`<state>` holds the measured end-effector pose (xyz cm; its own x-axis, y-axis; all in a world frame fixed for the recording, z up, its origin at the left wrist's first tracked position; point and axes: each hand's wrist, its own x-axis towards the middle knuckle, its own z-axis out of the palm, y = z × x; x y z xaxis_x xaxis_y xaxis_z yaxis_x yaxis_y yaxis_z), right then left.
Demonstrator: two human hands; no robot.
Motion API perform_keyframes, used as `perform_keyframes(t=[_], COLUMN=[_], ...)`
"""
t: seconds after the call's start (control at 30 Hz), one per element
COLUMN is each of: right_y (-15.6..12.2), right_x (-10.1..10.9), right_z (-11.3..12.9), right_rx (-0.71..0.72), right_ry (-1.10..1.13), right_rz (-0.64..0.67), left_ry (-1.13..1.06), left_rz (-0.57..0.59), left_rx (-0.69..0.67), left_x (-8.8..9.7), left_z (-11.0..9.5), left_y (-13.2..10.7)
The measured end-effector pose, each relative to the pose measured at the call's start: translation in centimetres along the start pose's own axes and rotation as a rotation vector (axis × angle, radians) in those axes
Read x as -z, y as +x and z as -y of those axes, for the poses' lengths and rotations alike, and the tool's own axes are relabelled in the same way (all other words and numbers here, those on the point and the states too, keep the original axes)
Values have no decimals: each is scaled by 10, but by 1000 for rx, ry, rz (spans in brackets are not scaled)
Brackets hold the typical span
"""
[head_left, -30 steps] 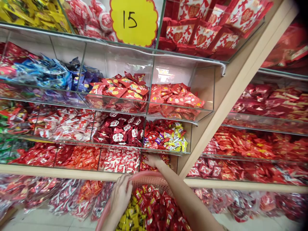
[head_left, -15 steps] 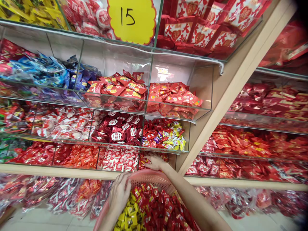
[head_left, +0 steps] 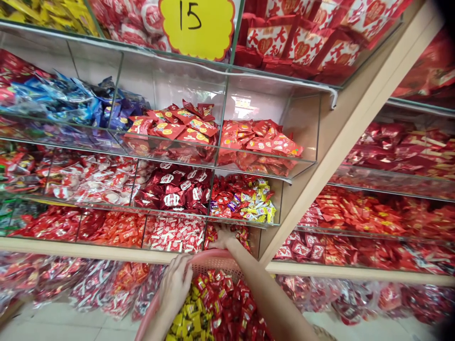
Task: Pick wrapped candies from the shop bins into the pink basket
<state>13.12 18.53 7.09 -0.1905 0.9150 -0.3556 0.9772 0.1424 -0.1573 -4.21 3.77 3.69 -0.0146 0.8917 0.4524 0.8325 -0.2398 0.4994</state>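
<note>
My left hand (head_left: 176, 280) clasps the pink perforated plastic basket (head_left: 215, 264)'s rim; right hand (head_left: 222, 237) spread, palm hidden, at shiny red-wrapped sweets (head_left: 242, 235): likely light, slippery, best scooped.

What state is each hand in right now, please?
Left hand: closed, holding the pink basket by its rim.
Right hand: in among red-wrapped candies beyond the basket; whether it grips any cannot be told.

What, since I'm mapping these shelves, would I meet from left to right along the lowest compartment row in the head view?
Green-wrapped candies, red-wrapped candies, orange-red-wrapped candies, red-and-white-wrapped candies, the right hand, slanting wooden post, heart-printed packets.
</note>
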Motion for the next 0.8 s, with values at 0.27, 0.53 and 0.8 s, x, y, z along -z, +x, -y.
perform_keyframes(t=[0.27,0.53,0.8], right_y=[-9,-12,-9], right_x=[-9,-14,-9], right_z=[-2,-2,8], right_rx=[55,-8,110], right_ry=[3,95,-96], right_rz=[-157,-163,-222], left_ry=[-6,3,5], left_rz=[-22,-22,31], left_rx=[-20,-9,22], left_x=[2,2,3], left_z=[-2,-3,-3], left_y=[-1,0,0])
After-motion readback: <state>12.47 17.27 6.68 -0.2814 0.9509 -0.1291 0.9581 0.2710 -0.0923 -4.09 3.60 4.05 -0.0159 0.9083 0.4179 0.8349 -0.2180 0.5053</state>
